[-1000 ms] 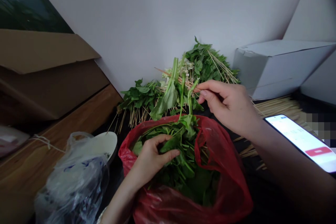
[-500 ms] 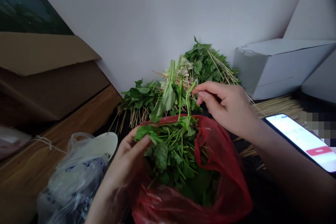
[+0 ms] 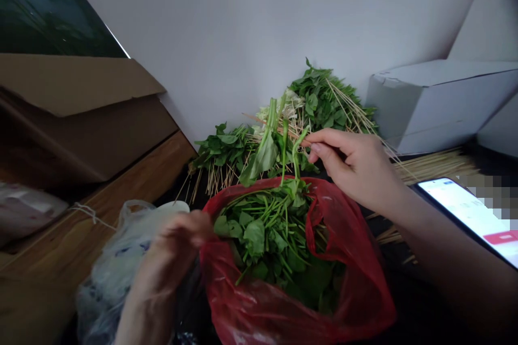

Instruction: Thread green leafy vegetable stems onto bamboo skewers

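A red plastic bag point(image 3: 356, 285) stands open in front of me, full of leafy greens point(image 3: 279, 232). Above its far edge my right hand point(image 3: 348, 164) pinches a thin wooden skewer point(image 3: 304, 140) that carries several green stems and leaves point(image 3: 265, 153). My left hand point(image 3: 184, 234) is at the bag's left edge, blurred by motion; its fingers are smeared, and what they hold, if anything, cannot be made out.
Piles of skewered greens point(image 3: 324, 99) lie against the white wall. Bare skewers point(image 3: 441, 164) and a lit phone point(image 3: 465, 215) are at right, near a white box point(image 3: 437, 108). At left are a cardboard box point(image 3: 81, 135), a clear plastic bag point(image 3: 117, 275) and a white plate point(image 3: 178, 206).
My left hand has moved left, away from the leaves it was holding over the bag. My right hand keeps its pinch on the skewer. The whole view has shifted slightly.
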### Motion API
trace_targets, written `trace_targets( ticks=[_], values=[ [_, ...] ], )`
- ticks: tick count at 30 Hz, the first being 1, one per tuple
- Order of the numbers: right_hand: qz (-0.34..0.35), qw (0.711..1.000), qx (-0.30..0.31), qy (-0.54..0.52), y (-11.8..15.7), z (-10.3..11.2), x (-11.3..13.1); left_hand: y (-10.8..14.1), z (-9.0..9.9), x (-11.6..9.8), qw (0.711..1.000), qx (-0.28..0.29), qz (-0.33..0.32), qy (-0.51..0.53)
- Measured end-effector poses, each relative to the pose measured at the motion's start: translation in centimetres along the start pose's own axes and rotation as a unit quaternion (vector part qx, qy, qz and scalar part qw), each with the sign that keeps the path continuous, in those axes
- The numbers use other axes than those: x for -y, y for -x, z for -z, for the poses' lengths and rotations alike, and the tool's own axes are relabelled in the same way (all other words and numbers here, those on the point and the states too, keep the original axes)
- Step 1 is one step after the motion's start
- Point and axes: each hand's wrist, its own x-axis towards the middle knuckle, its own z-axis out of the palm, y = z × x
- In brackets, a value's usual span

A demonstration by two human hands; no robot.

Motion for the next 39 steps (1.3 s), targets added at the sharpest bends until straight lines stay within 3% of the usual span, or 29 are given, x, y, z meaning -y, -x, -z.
trace_targets(
  ticks=[1, 2, 3, 6, 8, 10, 12, 15, 17, 20, 24, 29, 34, 39],
  values=[
    [0.006, 1.0, -0.005, 0.0, 0.0, -0.1, 0.0, -0.5, -1.6, 0.5, 0.998, 0.051, 0.003, -0.048],
    [0.011, 1.0, -0.01, -0.001, 0.0, -0.1, 0.0, -0.9, -3.0, 1.1, 0.973, 0.164, -0.01, -0.164],
    [0.015, 1.0, -0.015, -0.002, 0.1, -0.2, 0.0, -1.2, -4.2, 1.7, 0.941, 0.215, -0.037, -0.258],
    [0.023, 1.0, -0.02, -0.006, 0.0, -0.3, -0.1, -1.8, -6.0, 3.6, 0.841, 0.25, -0.093, -0.47],
    [0.026, 0.999, -0.02, -0.011, 0.0, -0.3, -0.1, -2.4, -6.0, 4.1, 0.81, 0.239, -0.106, -0.525],
    [0.029, 0.999, -0.021, -0.014, -0.1, -0.3, -0.2, -3.1, -5.5, 3.7, 0.835, 0.21, -0.123, -0.494],
    [0.031, 0.999, -0.024, -0.013, -0.1, -0.2, -0.2, -3.9, -5.1, 2.8, 0.891, 0.14, -0.137, -0.409],
    [0.033, 0.999, -0.027, -0.007, -0.2, -0.1, -0.2, -4.4, -4.8, 1.3, 0.958, 0.037, -0.087, -0.272],
    [0.032, 0.999, -0.028, -0.002, -0.2, 0.0, -0.2, -4.5, -4.9, 1.0, 0.974, 0.057, -0.035, -0.218],
    [0.027, 0.999, -0.03, 0.006, -0.2, 0.1, -0.1, -4.5, -4.7, 1.6, 0.972, 0.122, -0.006, -0.201],
    [0.028, 0.999, -0.032, 0.006, -0.3, 0.2, -0.1, -4.3, -3.8, 2.9, 0.98, 0.105, 0.006, -0.169],
    [0.024, 0.999, -0.032, -0.005, -0.3, 0.4, -0.2, -3.5, -3.3, 3.0, 0.98, 0.136, 0.033, -0.14],
    [0.016, 0.999, -0.026, -0.014, -0.3, 0.3, -0.5, -3.7, -3.4, 2.0, 0.964, 0.13, 0.05, -0.228],
    [0.005, 1.0, -0.018, -0.014, -0.3, 0.2, -0.8, -2.5, -3.9, 0.8, 0.918, 0.174, -0.023, -0.357]
  ],
)
